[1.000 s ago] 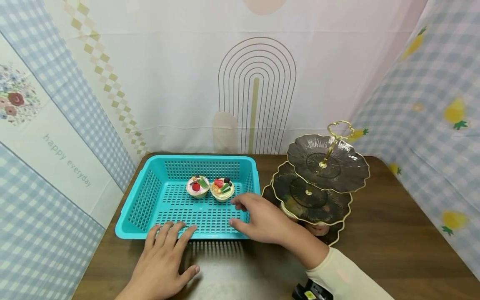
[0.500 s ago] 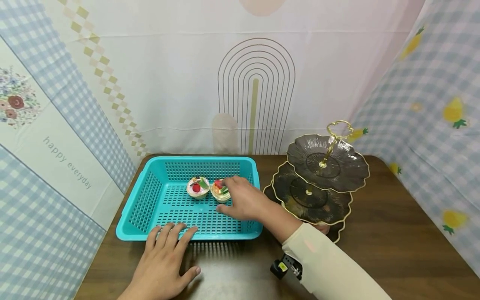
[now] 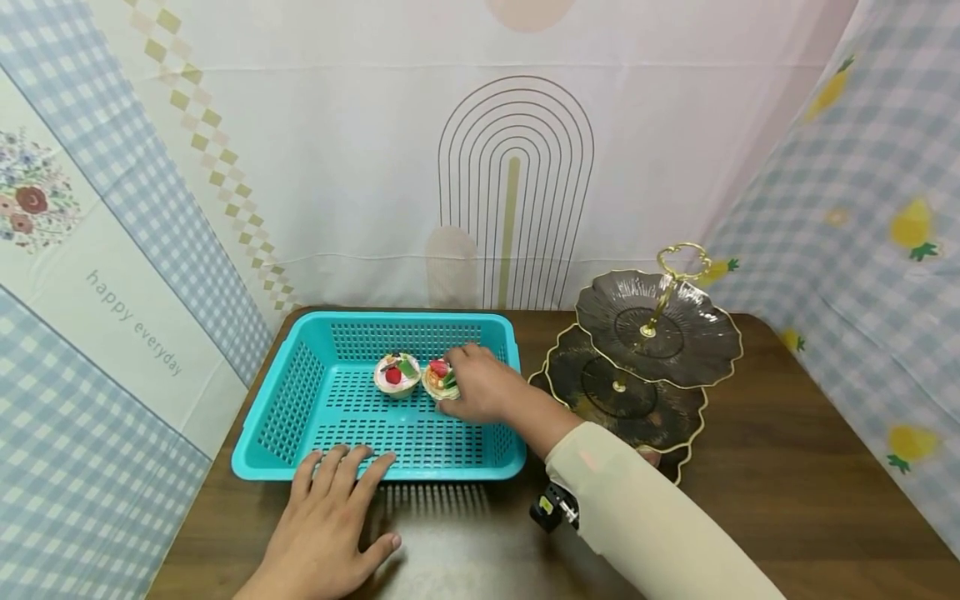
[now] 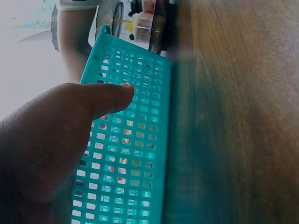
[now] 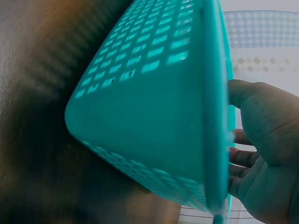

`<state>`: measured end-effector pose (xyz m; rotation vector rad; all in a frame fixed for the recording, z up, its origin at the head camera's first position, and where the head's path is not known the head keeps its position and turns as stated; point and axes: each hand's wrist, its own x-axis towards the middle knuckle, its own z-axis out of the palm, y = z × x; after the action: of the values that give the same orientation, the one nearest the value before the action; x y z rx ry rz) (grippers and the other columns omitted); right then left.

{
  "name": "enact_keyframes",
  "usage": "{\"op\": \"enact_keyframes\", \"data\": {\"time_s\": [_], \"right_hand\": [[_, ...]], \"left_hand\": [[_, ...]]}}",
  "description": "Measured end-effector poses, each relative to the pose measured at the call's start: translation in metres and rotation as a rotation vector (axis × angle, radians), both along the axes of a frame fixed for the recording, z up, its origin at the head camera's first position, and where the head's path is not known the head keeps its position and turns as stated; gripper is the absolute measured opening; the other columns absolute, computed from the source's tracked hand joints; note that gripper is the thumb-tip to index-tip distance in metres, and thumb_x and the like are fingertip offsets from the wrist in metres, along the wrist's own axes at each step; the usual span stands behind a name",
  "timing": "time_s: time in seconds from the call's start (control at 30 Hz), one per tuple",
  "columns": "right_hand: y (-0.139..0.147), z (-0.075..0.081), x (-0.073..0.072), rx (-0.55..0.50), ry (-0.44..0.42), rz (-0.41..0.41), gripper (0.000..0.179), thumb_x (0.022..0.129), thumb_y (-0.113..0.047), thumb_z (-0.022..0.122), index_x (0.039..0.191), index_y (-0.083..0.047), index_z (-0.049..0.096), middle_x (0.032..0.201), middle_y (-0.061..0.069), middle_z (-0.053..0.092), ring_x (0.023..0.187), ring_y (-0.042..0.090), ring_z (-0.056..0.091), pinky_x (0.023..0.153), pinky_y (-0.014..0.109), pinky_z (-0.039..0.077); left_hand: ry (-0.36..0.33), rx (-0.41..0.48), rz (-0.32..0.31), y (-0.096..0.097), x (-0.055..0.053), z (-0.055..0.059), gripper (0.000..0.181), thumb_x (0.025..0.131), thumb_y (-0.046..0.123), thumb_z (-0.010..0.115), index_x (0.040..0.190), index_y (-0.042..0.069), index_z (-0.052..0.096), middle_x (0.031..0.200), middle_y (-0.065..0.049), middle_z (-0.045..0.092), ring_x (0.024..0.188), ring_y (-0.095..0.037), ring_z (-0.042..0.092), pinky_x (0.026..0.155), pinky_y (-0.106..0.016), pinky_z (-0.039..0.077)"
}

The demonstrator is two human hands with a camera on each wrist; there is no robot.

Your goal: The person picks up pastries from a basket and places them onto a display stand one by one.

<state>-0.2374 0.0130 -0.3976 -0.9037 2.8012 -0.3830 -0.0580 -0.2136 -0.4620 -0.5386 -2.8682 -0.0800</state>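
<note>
Two small fruit tarts lie side by side in the turquoise plastic basket (image 3: 281,408). The left fruit tart (image 3: 393,379) has pink cream and a red berry on top. My right hand (image 3: 483,387) reaches over the basket's right side and grips the other fruit tart (image 3: 438,380), which has pale cream and mixed fruit; the hand covers its right part. In the right wrist view the basket wall hides the fingertips. My left hand (image 3: 326,517) rests with spread fingers at the basket's near rim. Its thumb (image 4: 112,98) shows before the perforated wall in the left wrist view.
A three-tier dark serving stand (image 3: 660,333) with gold edges and a ring handle stands right of the basket. Something small and pinkish (image 3: 649,455) shows at its bottom tier. The wooden table (image 3: 810,500) backs onto patterned cloth (image 3: 360,167).
My right hand has moved left and away from me, from the basket's right rim to the right tart, and its fingers have closed around it. The left hand stays put.
</note>
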Motion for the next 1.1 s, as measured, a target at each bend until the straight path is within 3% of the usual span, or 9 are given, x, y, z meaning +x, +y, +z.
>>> {"op": "enact_keyframes", "data": {"time_s": [0.6, 1.1], "right_hand": [[-0.011, -0.016, -0.026, 0.151, -0.070, -0.053, 0.088, 0.092, -0.047, 0.074, 0.158, -0.004, 0.034, 0.157, 0.019, 0.038, 0.142, 0.034, 0.040, 0.108, 0.047, 0.046], [-0.022, -0.029, -0.030, 0.220, -0.021, -0.086, 0.089, 0.087, -0.050, 0.080, 0.152, -0.005, 0.039, 0.149, 0.014, 0.049, 0.135, 0.030, 0.048, 0.101, 0.047, 0.051]], "left_hand": [[-0.004, 0.018, 0.008, 0.000, -0.001, -0.002, 0.095, 0.080, 0.069, 0.073, 0.156, 0.021, 0.043, 0.148, -0.013, 0.045, 0.135, -0.039, 0.038, 0.112, -0.063, 0.018], [0.005, 0.019, 0.004, -0.001, 0.000, -0.003, 0.095, 0.080, 0.070, 0.073, 0.156, 0.021, 0.042, 0.147, -0.012, 0.045, 0.134, -0.039, 0.039, 0.112, -0.063, 0.018]]}}
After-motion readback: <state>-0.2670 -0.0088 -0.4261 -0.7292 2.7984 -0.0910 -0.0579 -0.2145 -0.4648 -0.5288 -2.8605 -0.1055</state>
